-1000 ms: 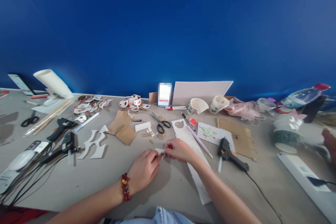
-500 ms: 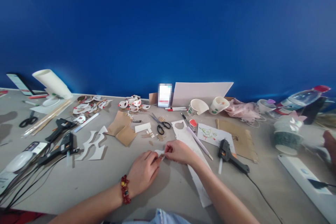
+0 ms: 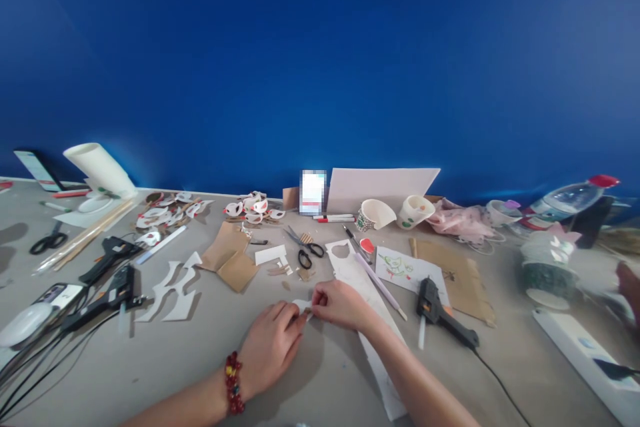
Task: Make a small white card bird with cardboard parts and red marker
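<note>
View tilted upward; both hands pinching small white piece; white cup, purple item at rim, contents unclear

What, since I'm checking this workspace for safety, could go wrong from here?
The small white piece at the fingertips of the left hand and right hand might bend or tear. The right forearm could snag the cord of the nearby glue gun. Loose scraps lie just beyond the hands, so a quick movement could scatter them.
</note>
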Demonstrator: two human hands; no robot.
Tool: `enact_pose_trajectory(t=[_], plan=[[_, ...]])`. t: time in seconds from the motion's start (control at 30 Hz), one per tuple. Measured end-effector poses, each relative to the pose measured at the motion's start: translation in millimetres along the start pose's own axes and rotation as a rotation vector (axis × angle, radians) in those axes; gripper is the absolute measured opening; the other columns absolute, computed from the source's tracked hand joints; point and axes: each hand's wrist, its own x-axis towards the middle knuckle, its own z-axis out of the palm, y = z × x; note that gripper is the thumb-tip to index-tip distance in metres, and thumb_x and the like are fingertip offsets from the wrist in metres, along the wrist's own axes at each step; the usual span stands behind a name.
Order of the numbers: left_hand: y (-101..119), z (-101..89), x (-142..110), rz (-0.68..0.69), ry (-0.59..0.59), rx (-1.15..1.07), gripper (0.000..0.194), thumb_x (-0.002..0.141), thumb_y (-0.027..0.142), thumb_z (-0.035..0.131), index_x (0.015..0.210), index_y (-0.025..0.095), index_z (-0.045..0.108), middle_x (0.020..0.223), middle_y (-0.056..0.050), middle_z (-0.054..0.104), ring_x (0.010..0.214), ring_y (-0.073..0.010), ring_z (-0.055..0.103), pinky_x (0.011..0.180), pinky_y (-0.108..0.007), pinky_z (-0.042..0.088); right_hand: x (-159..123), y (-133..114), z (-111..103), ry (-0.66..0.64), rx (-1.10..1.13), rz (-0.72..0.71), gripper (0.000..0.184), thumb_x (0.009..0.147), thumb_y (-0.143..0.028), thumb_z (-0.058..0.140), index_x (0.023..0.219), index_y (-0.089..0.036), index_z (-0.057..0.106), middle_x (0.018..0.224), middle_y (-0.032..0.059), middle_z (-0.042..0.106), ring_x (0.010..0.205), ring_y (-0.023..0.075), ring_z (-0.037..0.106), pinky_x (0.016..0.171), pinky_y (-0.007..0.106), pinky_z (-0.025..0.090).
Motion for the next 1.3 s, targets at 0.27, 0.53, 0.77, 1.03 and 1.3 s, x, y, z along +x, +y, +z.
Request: enact_pose_trajectory(t=[0.27, 0.53, 0.77, 1.03, 1.3], plan=[[-4, -2.2, -1, -0.005, 0.046, -0.096, 0.028, 0.09, 0.017, 0.049, 0.115, 0.022, 0.059, 0.106, -0.008, 0.06, 0.096, -0.0231, 0.057, 0.085, -0.036, 0.049, 0, 0, 1, 0.023, 0.034, 0.027, 0.011, 0.068, -0.018, 0.06, 0.072, -0.02, 0.069, 0.07, 0.0007, 0.07, 0.066, 0.0156, 0.062, 0.056, 0.02, 0.038], [-16, -15.0, 7, -0.209, 0.214, -0.488, 0.012, 0.089, 0.022, 0.053, 0.098, 0.02, 0.061, 0.096, -0.006, 0.063, 0.091, -0.0198, 0.06, 0.083, -0.031, 0.048, -4, -2, -3, -0.042, 0.469, 0.031, 0.007, 0.073, -0.024, 0.06, 0.073, -0.017, 0.062, 0.059, -0.0025, 0.062, 0.049, 0.0097, 0.05, 0.047, 0.018, 0.037], [-18, -17.2, 20, -0.455, 0.098, -1.095, 0.02, 0.079, 0.034, 0.067, 0.079, 0.016, 0.06, 0.075, -0.001, 0.062, 0.073, -0.0147, 0.055, 0.069, -0.024, 0.042, -15, -9, -4, 0.065, 0.533, -0.134, 0.009, 0.076, -0.024, 0.062, 0.071, -0.017, 0.061, 0.06, -0.0034, 0.059, 0.055, 0.0096, 0.048, 0.052, 0.018, 0.036], [-8, -34.2, 38, -0.518, 0.085, -1.342, 0.026, 0.071, 0.035, 0.075, 0.073, 0.014, 0.059, 0.066, 0.001, 0.06, 0.064, -0.0117, 0.052, 0.064, -0.023, 0.038, -17, -8, -8, 0.215, 0.397, -0.201, 0.012, 0.08, -0.026, 0.061, 0.072, -0.018, 0.06, 0.062, -0.0032, 0.056, 0.056, 0.0104, 0.047, 0.054, 0.019, 0.037], [-5, -35.3, 42, -0.481, -0.018, -1.571, 0.026, 0.081, 0.037, 0.064, 0.07, 0.014, 0.057, 0.067, -0.002, 0.058, 0.064, -0.012, 0.05, 0.063, -0.024, 0.036, -18, 8, -3, 0.495, -0.05, -0.641, 0.018, 0.093, -0.021, 0.048, 0.085, -0.021, 0.064, 0.078, 0.0053, 0.07, 0.071, 0.0162, 0.063, 0.067, 0.026, 0.046]])
